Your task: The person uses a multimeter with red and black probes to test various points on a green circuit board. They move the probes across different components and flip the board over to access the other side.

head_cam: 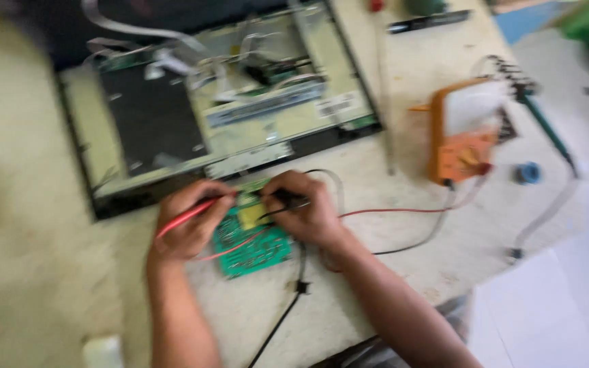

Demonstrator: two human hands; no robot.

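Observation:
My left hand grips a red test probe, its tip pointing at the top of a green circuit board lying on the pale table. My right hand holds a black test probe over the same board, just right of the red tip. Red and black leads run from the probes across the table to an orange multimeter at the right. The picture is blurred by motion.
An opened flat-screen chassis with metal plates, boards and ribbon cables lies behind the hands. A long screwdriver, a small blue roll, a green-handled tool and loose cables lie on the table. The table's right edge borders a white floor.

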